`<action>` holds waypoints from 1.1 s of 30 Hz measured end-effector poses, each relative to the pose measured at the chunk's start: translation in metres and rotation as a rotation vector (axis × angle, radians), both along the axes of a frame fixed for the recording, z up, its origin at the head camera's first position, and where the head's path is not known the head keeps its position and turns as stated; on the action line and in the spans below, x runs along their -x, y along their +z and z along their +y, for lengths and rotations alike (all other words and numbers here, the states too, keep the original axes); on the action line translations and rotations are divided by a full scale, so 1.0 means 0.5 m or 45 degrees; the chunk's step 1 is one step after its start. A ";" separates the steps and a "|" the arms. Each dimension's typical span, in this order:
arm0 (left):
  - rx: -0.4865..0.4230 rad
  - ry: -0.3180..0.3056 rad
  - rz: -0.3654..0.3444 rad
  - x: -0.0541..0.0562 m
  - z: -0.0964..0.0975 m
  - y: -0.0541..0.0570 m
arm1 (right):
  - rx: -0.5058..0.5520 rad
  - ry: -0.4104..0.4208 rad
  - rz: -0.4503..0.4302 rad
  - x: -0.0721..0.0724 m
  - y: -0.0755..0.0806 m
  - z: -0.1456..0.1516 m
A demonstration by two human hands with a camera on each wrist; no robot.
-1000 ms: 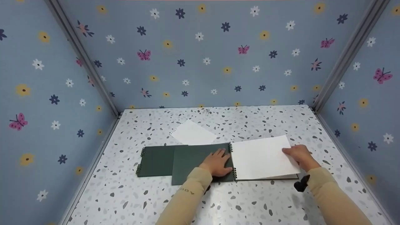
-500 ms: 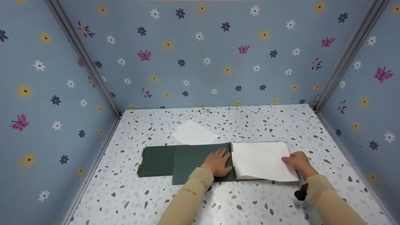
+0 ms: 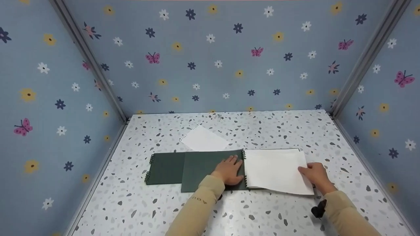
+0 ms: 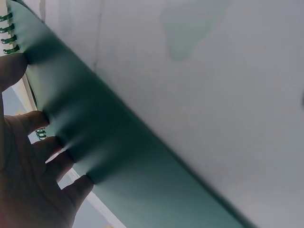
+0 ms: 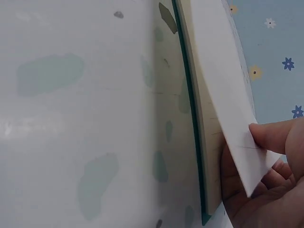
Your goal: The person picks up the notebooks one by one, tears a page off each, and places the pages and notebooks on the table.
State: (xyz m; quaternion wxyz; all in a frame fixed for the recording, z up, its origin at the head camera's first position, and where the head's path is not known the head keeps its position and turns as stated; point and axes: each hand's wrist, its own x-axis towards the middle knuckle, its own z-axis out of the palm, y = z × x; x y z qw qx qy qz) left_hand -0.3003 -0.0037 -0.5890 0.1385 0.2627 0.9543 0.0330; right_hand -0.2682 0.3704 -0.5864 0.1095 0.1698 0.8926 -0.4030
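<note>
A spiral-bound notebook lies spread on the table, its dark green cover point(image 3: 200, 170) folded over to the left and its white page point(image 3: 274, 168) on the right. Flat on the cover, close to the wire binding point(image 3: 244, 154), rests my left hand point(image 3: 229, 172) with fingers spread; the left wrist view shows the fingertips touching the green surface. My right hand point(image 3: 316, 175) pinches the page's right edge between thumb and fingers. In the right wrist view, the lifted sheet point(image 5: 232, 109) stands apart from the page stack point(image 5: 204, 128) below it.
Another dark green spiral-bound notebook point(image 3: 165, 168) lies at the left, partly under the open cover. Behind the cover is a loose white sheet point(image 3: 205, 139) with a perforated edge. Patterned blue panels point(image 3: 210, 59) enclose the speckled table point(image 3: 147, 213) at the back and sides.
My right hand has moved slightly down and toward me, drawing the pinched page with it, so its lower corner now overhangs the notebook's near edge. My left hand stays in place.
</note>
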 end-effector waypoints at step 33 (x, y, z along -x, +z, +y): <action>-0.091 -0.018 -0.078 0.002 -0.013 0.000 | -0.093 -0.147 0.068 -0.032 -0.010 0.082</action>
